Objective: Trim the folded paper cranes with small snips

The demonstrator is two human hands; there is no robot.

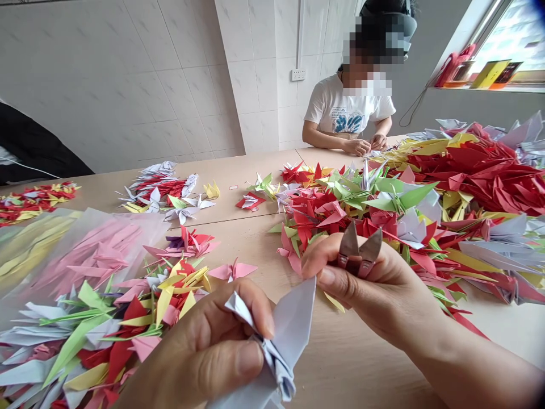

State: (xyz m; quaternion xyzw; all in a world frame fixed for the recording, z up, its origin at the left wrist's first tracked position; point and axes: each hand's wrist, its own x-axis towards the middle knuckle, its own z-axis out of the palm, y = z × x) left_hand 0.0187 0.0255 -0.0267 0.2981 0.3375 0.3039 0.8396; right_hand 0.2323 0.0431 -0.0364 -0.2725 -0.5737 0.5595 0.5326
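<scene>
A white folded paper crane is pinched between the thumb and forefinger of my left hand, low in the middle of the view. From the right, my right hand pinches the tip of the crane's raised wing between thumb and forefinger. Tucked in that same hand is what looks like a pair of thread snips, its two short metal blades pointing up and spread apart. The rest of the snips is hidden by my fingers.
A large heap of coloured paper cranes covers the right side. Another crane pile lies front left, beside clear bags of folded paper. Smaller clusters sit further back. Across the table, a person works with both hands.
</scene>
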